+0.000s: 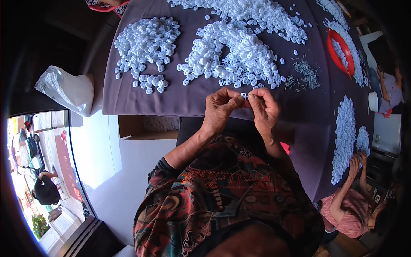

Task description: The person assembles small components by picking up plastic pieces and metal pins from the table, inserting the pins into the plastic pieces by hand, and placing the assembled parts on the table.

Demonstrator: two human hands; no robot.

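My left hand (220,109) and my right hand (264,109) meet at the near edge of a table covered in purple cloth (128,96). Between their fingertips they pinch one small white plastic piece (243,95). Just beyond the hands lies a big heap of the same white oval pieces (239,55). A smaller heap (147,43) lies to the far left, another pile (257,10) at the far edge. A scatter of thin metal pins (305,75) lies to the right of the hands.
A red bowl (340,51) with white pieces sits at the right. More white piles (344,137) lie in front of another person in pink (351,210) whose hands work at the right edge. A white plastic bag (66,90) hangs left of the table.
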